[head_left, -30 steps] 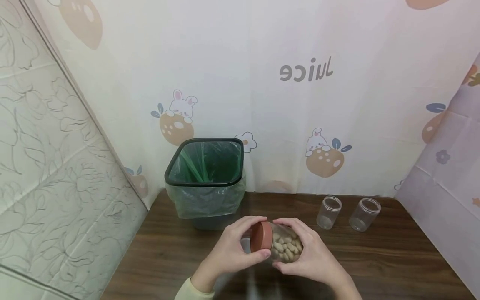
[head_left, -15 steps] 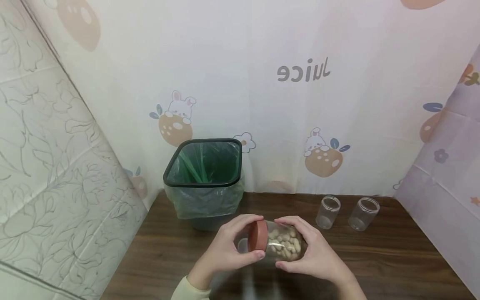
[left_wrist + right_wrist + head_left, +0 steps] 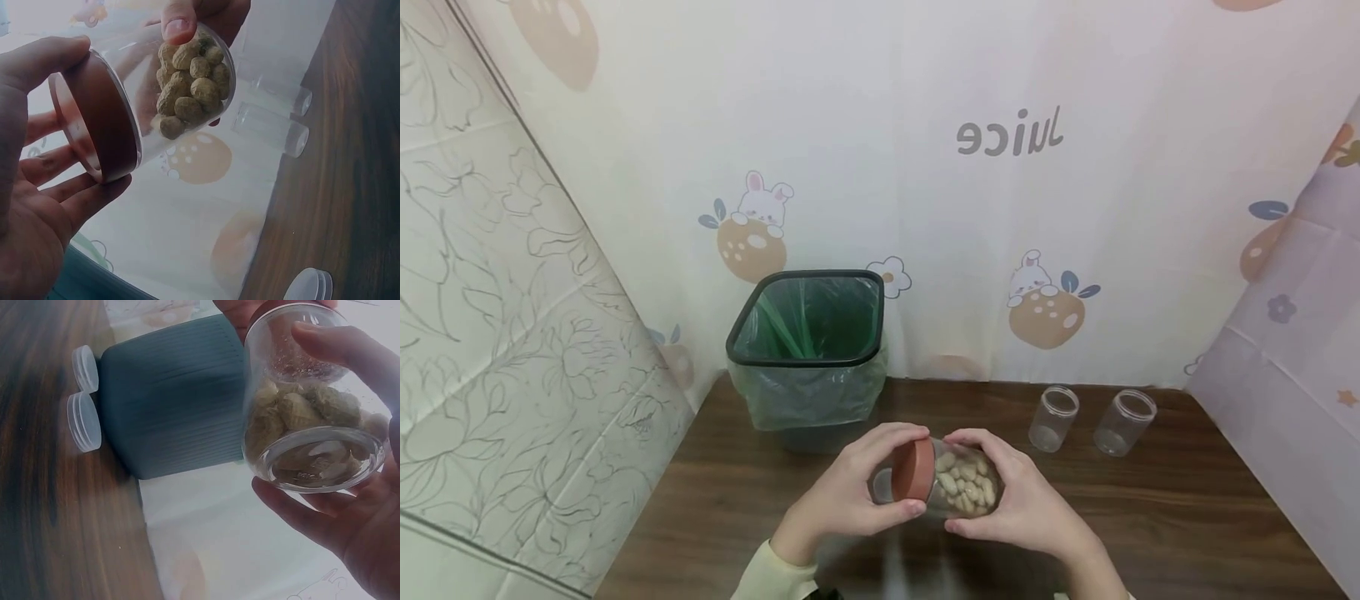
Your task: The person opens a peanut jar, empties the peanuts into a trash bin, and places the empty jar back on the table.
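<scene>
So the landmark here is the bin (image 3: 805, 363), black rim, clear greenish liner (image 3: 811, 396) folded over it, and everything else goes by that. The jar (image 3: 962, 479) is up off the table (image 3: 1150, 517), tipped on its side, on the near side of the bin and a bit to its right. Left hand (image 3: 857, 483) has its thumb and fingers curled round the reddish-brown lid (image 3: 913, 472), which is on the jar, at the end closer to the bin. Right hand (image 3: 1011, 500) is gripping the see-through body at the end farther from the bin. Peanuts (image 3: 187, 90), shells on, are bunched toward the base. Well off to the right of the bin you've got two clear cups (image 3: 1054, 419) standing near each other, and just beside the bin's foot, two whitish caps (image 3: 84, 422) sit close together. Patterned curtain (image 3: 962, 250) hangs behind the bin.
</scene>
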